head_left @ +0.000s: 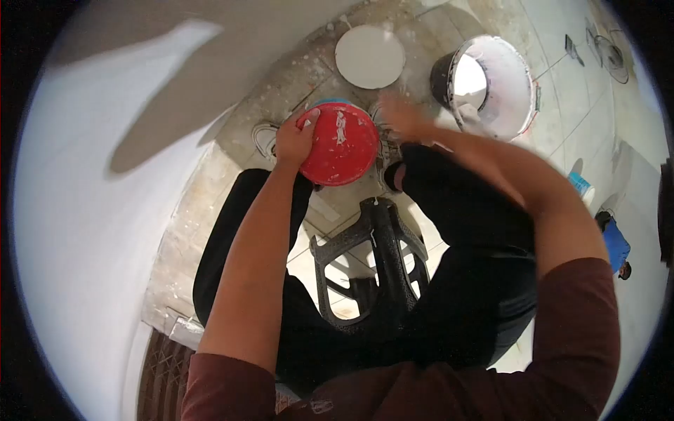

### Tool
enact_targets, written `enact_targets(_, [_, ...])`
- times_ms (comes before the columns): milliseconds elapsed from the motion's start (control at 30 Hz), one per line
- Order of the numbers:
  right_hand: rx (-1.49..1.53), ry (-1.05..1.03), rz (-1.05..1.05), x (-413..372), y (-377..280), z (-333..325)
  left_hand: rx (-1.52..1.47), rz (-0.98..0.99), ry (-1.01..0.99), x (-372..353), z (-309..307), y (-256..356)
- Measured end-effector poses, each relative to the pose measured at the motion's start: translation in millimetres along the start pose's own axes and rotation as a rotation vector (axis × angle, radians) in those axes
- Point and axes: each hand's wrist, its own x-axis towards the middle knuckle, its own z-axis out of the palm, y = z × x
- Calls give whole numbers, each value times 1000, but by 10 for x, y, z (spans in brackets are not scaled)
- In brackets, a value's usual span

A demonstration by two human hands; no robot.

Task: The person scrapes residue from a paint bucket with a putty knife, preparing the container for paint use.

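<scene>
A round red lid (342,158) with white paint smears lies in front of my knees, and a bit of blue shows behind its far edge. My left hand (295,142) grips the lid's left rim, thumb on top and the other fingers hidden beneath. Just right of the lid, my right hand (404,116) is smeared by motion. Its fingers cannot be made out, nor whether it holds anything.
Beyond the lid lies a white disc (370,57). A large paint-stained bucket (511,88) is at the right. Between my legs is a black plastic stool (382,259). A white wall (98,231) rises at left. A person in blue (615,242) is far right.
</scene>
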Motion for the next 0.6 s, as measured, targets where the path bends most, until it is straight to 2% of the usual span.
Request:
enact_targets(133, [633,70,259,-196,12,622,25,-37,3,-57,-42,209])
enact_targets(167, [892,65,297,-191,94,592,4,-48,-22,-50,-23,201])
enact_targets(200, [1152,62,329,-217,67,281,-14,-57,-42,-19,-26,186])
enact_targets(267, [1291,40,340,-306,-51,173,-14,-4,-38,-32,-12,73])
enact_targets(333, [1036,23,288,-553,-204,471,14,143,30,18,108,-28])
enact_targets(367, [911,-1,265,-702,-283,670,19,127,18,1,103,43])
enact_targets(400, [910,-11,292,-744,-234,658,27,107,-1,-34,63,133])
enact_targets(500, [1233,-5,444,-578,110,110,31,79,-25,-32,46,163])
enact_targets(533, [1289,7,458,-501,200,191,30,77,-30,-24,50,132])
enact_targets(600, [1107,89,313,-417,238,1026,89,128,-53,-66,74,94])
